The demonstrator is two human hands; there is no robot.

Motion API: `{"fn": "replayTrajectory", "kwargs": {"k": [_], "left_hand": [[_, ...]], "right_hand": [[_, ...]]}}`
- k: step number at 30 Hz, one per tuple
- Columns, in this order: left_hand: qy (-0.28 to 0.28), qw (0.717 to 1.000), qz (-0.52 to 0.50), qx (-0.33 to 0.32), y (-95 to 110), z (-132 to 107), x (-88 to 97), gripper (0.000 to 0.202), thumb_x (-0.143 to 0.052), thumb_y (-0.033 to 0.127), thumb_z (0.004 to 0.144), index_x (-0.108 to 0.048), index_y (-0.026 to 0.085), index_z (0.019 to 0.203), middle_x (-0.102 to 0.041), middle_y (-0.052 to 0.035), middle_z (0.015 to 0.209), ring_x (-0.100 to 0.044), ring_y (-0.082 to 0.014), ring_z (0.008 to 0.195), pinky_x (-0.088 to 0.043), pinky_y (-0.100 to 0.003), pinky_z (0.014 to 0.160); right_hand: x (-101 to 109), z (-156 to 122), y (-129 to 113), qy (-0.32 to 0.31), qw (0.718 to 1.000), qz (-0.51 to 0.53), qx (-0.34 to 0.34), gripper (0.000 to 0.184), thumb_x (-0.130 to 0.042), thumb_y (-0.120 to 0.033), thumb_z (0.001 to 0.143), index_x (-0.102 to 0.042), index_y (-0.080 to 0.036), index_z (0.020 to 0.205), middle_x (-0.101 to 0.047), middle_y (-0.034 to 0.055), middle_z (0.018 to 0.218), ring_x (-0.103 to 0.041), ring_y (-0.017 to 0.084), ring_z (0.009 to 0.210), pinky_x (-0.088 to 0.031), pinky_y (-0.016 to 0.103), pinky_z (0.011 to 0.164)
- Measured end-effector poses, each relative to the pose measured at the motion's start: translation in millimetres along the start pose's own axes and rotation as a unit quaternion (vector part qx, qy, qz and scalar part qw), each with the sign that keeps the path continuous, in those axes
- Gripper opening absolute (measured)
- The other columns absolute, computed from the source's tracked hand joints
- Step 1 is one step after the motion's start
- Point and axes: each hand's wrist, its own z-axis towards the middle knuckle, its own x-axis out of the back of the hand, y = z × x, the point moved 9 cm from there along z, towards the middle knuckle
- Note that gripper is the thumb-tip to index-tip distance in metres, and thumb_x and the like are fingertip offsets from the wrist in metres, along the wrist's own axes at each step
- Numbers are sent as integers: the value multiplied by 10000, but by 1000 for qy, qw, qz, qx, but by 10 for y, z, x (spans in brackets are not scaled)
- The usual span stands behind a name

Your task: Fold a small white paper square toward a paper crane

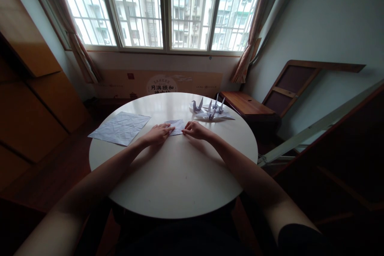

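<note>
A small folded piece of white paper (177, 127) lies on the white round table (168, 184) between my two hands. My left hand (160, 133) rests on its left side, fingers stretched out and lying flat. With fingertips pressed together, my right hand (195, 129) pinches the paper's right edge. Beyond my right hand stand several folded paper cranes (211, 115), wings spread, close to one another. To the left of my left hand lies a larger creased sheet of paper (120, 127), its lower left corner reaching the table's rim.
Behind the table, a printed cardboard box (192, 82) stands under the barred window (144, 12). A wooden stool or low cabinet (244, 103) is at the back right. To the right is a slanted metal frame (288, 146); on the left, wooden cabinets (39, 116).
</note>
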Motion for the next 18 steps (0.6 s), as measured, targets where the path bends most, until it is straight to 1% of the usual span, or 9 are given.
{"fn": "replayTrajectory", "kwargs": {"k": [5, 9, 11, 14, 16, 18], "left_hand": [[-21, 1000, 8, 10, 28, -11, 10, 469, -399, 281, 983, -508, 294, 1439, -486, -101, 1496, -440, -295, 1392, -366, -466, 1117], [-23, 1000, 6, 4, 35, -11, 16, 498, -427, 232, 947, -513, 293, 1434, -487, -96, 1495, -445, -294, 1388, -376, -460, 1110], [-14, 1000, 4, -4, 30, -8, 23, 498, -443, 221, 939, -524, 294, 1425, -506, -90, 1480, -459, -288, 1377, -390, -450, 1104], [-2, 1000, -4, -8, 23, -5, 38, 476, -448, 231, 945, -547, 273, 1410, -524, -98, 1465, -476, -291, 1364, -404, -451, 1100], [-6, 1000, 0, -8, 34, -6, 43, 471, -441, 244, 954, -544, 263, 1414, -521, -99, 1468, -471, -289, 1370, -402, -449, 1107], [-21, 1000, 13, -6, 55, -9, 38, 480, -421, 250, 966, -520, 254, 1435, -504, -101, 1483, -452, -283, 1387, -387, -441, 1124]], "right_hand": [[-16, -1, 4, -26, 1000, 0, 6, 428, -680, -502, 762, -693, -151, 517, -613, 40, 577, -544, 148, 572, -389, 257, 550], [-20, -12, 3, -38, 999, -12, 13, 396, -680, -470, 779, -714, -144, 557, -637, 49, 657, -550, 144, 595, -408, 259, 582], [-22, -20, -1, -41, 999, -29, 19, 339, -674, -419, 800, -743, -141, 617, -656, 64, 741, -570, 150, 635, -427, 265, 623], [-38, -31, 2, -46, 997, -52, 24, 245, -671, -350, 821, -786, -143, 758, -661, 82, 850, -595, 158, 697, -456, 276, 684], [-63, -36, 8, -56, 996, -63, 27, 206, -677, -313, 828, -799, -148, 847, -652, 85, 885, -600, 156, 719, -468, 277, 710], [-87, -40, 10, -64, 994, -76, 33, 191, -686, -276, 829, -799, -150, 917, -639, 83, 902, -597, 146, 725, -476, 276, 726]]}}
